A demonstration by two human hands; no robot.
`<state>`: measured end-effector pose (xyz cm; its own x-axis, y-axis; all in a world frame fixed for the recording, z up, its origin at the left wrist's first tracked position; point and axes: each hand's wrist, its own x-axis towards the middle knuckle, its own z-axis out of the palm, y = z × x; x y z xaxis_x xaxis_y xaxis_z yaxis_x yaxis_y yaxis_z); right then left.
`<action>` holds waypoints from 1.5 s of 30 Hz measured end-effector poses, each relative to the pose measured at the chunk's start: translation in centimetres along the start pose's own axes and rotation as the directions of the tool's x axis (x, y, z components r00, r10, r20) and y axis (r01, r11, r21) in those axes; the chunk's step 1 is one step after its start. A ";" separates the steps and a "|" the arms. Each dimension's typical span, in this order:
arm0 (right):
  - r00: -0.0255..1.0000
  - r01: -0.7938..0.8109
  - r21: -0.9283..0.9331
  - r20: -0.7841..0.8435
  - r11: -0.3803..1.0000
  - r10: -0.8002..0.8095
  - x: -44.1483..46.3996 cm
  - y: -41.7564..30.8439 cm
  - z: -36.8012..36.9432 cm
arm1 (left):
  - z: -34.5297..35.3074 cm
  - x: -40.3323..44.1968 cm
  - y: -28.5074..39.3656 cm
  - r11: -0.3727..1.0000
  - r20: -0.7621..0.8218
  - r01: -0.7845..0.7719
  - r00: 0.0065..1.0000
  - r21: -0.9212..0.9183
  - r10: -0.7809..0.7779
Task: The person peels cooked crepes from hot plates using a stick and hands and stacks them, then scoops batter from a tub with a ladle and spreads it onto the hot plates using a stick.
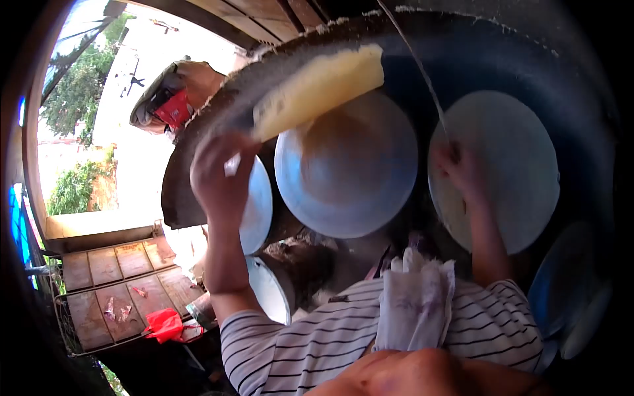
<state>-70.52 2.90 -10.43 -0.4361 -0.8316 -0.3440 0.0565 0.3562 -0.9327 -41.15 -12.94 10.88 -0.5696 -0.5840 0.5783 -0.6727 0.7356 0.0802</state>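
Observation:
My left hand, smeared by motion, is closed in a pinch at the near corner of a pale yellow, flat sheet. The sheet slants up to the right, above a round, whitish pan-like disc with a brownish blur on it. On the right, my right hand is closed around the lower end of a thin cord or rod that runs up out of view. Beneath that hand lies another pale round disc. Left of the middle one, a third disc is partly hidden by my left forearm.
A large dark curved rim surrounds the discs. At the lower left stands a tiled ledge with a red plastic bag and scraps. A bundle with a red packet sits beyond the rim. More discs stand at lower right.

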 end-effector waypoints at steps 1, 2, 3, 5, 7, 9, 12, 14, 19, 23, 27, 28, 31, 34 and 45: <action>0.999 -0.033 0.055 0.000 0.998 0.034 0.7 -1.2 0.5 | -0.4 -1.4 0.5 0.992 -0.030 -0.121 0.992 -0.023 0.120; 0.998 -0.051 0.252 0.059 0.966 0.038 2.0 -1.7 1.1 | -1.2 -2.8 2.2 0.994 0.011 -0.100 0.995 -0.047 0.101; 0.992 -0.098 0.439 0.119 0.893 0.050 3.5 -2.3 1.8 | -1.3 -4.1 3.4 0.989 0.034 -0.114 0.992 -0.098 0.118; 0.986 -0.131 0.527 0.155 0.840 0.056 6.3 -5.0 2.4 | 0.8 -8.0 4.5 0.980 0.132 -0.051 0.988 -0.193 0.078; 0.992 0.024 0.056 0.126 0.998 -0.031 8.5 -5.8 2.6 | 4.1 -13.0 5.8 0.968 0.190 -0.041 0.978 -0.247 0.090; 0.970 0.243 -0.380 0.087 0.892 -0.227 9.2 -3.8 4.1 | 5.7 -17.3 7.1 0.910 0.533 0.156 0.842 -0.384 0.081; 0.914 0.383 -0.488 0.079 0.784 -0.397 4.3 -5.4 5.6 | 5.6 -18.2 5.5 0.925 0.617 0.218 0.787 -0.312 0.022; 0.870 0.445 -0.503 0.047 0.741 -0.490 -1.2 -6.9 5.6 | 7.9 -16.8 0.5 0.909 0.482 0.368 0.843 -0.195 -0.238; 0.751 0.540 -0.407 -0.161 0.737 -0.640 -16.1 -5.8 1.7 | 15.6 -7.8 -3.1 0.236 0.533 0.538 0.841 -0.809 -0.088; 0.736 0.384 -0.430 -0.392 0.817 -0.552 -28.8 -4.5 -2.2 | 22.7 -7.5 -0.3 0.093 0.674 0.688 0.660 -0.719 0.330; 0.481 0.255 -0.418 -0.727 0.872 -0.489 -42.3 0.7 -6.5 | 20.2 -6.2 17.8 0.107 0.421 0.442 0.711 -0.891 0.563; 0.580 0.087 -0.337 -0.748 0.938 -0.322 -46.3 2.0 -7.4 | 18.9 -6.3 21.8 0.149 0.361 0.353 0.668 -0.924 0.651; 0.342 -0.047 -0.255 -0.912 0.966 -0.225 -59.5 6.9 -7.5 | 8.7 -8.2 38.8 0.100 0.131 0.088 0.498 -0.991 0.857; 0.060 -0.032 0.046 -0.997 0.998 0.047 -72.5 8.7 -7.2 | 0.7 -12.7 55.4 -0.128 -0.134 -0.039 0.254 -0.991 0.958; -0.425 0.285 -0.134 -0.905 0.949 0.000 -97.3 22.2 -35.9 | -20.4 -23.8 100.3 -0.145 -0.136 0.062 0.138 -0.987 0.981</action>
<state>-59.08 106.99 6.18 -0.6277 0.7390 0.2444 -0.1912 0.1580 -0.9688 -85.39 81.71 21.77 -0.6745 0.6878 0.2685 0.5286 0.1960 0.8259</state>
